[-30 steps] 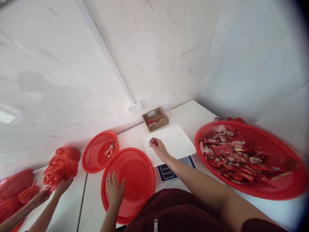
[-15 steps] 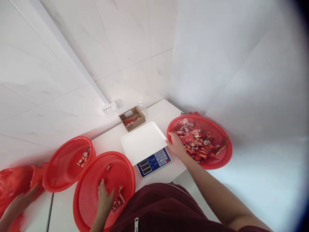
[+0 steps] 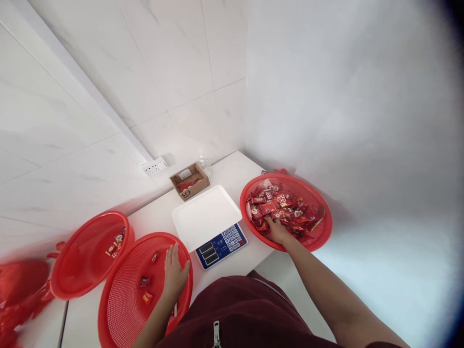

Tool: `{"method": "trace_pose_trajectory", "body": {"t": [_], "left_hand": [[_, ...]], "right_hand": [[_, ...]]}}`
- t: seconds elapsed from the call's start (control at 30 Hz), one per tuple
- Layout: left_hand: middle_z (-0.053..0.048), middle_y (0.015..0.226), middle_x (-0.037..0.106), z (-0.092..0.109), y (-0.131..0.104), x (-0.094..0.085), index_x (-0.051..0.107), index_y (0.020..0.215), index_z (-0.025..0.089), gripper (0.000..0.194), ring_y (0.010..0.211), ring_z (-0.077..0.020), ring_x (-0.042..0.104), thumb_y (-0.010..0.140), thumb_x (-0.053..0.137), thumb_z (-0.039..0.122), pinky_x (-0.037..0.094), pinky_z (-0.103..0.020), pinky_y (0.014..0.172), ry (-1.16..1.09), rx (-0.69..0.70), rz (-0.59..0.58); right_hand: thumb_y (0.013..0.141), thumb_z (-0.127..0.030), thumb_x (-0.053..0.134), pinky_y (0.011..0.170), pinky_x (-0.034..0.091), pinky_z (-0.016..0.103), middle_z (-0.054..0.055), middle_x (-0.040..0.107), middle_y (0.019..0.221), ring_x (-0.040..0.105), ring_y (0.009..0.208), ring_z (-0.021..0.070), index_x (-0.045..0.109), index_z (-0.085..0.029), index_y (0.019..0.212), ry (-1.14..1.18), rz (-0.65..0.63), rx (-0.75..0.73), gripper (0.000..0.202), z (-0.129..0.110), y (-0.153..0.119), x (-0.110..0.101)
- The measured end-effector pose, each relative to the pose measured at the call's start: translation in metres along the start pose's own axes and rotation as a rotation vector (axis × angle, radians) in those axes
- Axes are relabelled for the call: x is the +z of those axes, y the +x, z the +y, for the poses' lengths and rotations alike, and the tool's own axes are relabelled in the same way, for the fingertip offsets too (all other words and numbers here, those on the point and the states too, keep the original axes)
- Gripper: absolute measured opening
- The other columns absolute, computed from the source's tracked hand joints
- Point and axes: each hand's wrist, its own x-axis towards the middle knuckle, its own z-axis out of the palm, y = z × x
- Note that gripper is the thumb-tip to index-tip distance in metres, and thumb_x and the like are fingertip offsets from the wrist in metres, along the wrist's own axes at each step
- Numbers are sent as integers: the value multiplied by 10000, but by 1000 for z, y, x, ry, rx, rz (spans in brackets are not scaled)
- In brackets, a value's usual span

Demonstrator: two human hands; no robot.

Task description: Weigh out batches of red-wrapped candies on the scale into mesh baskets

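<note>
My left hand (image 3: 176,271) hovers over the near red mesh basket (image 3: 121,290), fingers stretched and thumb apart, with nothing in it. Beneath and beside it lie a few small wrapped candies, among them an orange-red candy (image 3: 147,297) and a dark red candy (image 3: 144,281). On the right, my right hand (image 3: 278,232) reaches into another red mesh basket (image 3: 324,232). Its fingers extend onto a heap of red wrapped candies (image 3: 286,208); the fingertips are partly hidden among them.
Between the baskets stands a scale with a white tray (image 3: 206,212) and blue keypad panel (image 3: 222,245). Behind it sits a small cardboard box (image 3: 190,181) holding red packets. At left are a third red basket (image 3: 78,266) and red plastic bags (image 3: 23,285). Walls border the table.
My right hand has moved from the right basket's rim onto the candies. My left hand has lifted and shifted right; more candies show below it. Another person's hand at far left has gone from view.
</note>
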Motion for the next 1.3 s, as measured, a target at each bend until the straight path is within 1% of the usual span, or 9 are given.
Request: {"method": "trace_pose_trajectory", "body": {"t": [0.17, 0.3, 0.5, 0.63, 0.77, 0.9, 1.1, 1.2, 1.3], "left_hand": [[-196, 1423, 364, 33, 11, 12, 305, 1376, 56, 654, 1360, -317, 262, 789, 433, 313, 261, -477, 1094, -75, 56, 26], [-175, 1425, 360, 48, 14, 22, 284, 1387, 95, 640, 1361, -307, 258, 813, 449, 323, 265, -486, 1091, -132, 79, 30], [-170, 1420, 355, 73, 18, 30, 288, 1380, 109, 613, 1364, -306, 247, 824, 456, 307, 251, -500, 1097, -156, 72, 20], [-161, 1433, 342, 98, 17, 36, 274, 1386, 112, 611, 1374, -291, 228, 830, 456, 286, 240, -480, 1108, -165, 36, -8], [-142, 1445, 335, 113, 6, 39, 231, 1409, 152, 626, 1390, -283, 196, 840, 460, 279, 239, -499, 1104, -171, -2, -17], [-166, 1447, 329, 106, -11, 30, 240, 1404, 123, 628, 1387, -288, 203, 836, 464, 269, 232, -503, 1103, -123, -19, 41], [-189, 1442, 325, 57, -40, 0, 262, 1395, 91, 632, 1386, -306, 190, 816, 464, 244, 229, -505, 1104, -45, -175, 141], [-186, 1443, 321, 36, -54, -10, 262, 1396, 83, 637, 1382, -311, 200, 812, 453, 250, 241, -506, 1101, -44, -272, 167], [-161, 1450, 320, 22, -64, -14, 260, 1405, 110, 645, 1380, -302, 210, 802, 454, 233, 246, -507, 1099, -70, -303, 184]], "right_hand": [[666, -196, 640, 694, 513, 309, 58, 686, 908, 656, 789, 205, 584, -193, 1109, 417, 13, 57, 447, 5, -2, -13], [758, -276, 574, 613, 551, 316, 67, 698, 931, 674, 749, 200, 468, -205, 1225, 694, 20, 95, 484, 7, -6, -32], [631, -252, 737, 678, 570, 349, 59, 710, 941, 679, 820, 237, 556, -236, 1097, 1081, -79, 126, 500, 4, -9, -74], [631, -237, 750, 764, 561, 381, 54, 708, 975, 669, 894, 246, 560, -238, 1106, 1148, -161, 48, 511, -3, -8, -96], [648, -244, 746, 825, 541, 385, 50, 707, 976, 663, 913, 240, 576, -232, 1067, 1143, -281, -20, 453, -19, -1, -104], [622, -212, 750, 787, 545, 376, 24, 707, 941, 673, 823, 215, 558, -246, 1094, 1057, -409, -31, 511, -55, 10, -86], [579, -172, 745, 732, 538, 291, 10, 701, 867, 656, 795, 176, 619, -205, 947, 918, -653, -163, 390, -141, 13, -9], [566, -163, 744, 593, 533, 248, 10, 687, 839, 640, 715, 158, 623, -201, 906, 868, -584, -139, 363, -167, 12, 27], [590, -191, 735, 498, 507, 222, 19, 666, 838, 631, 692, 158, 600, -204, 915, 837, -484, -89, 352, -171, 16, 50]]}}
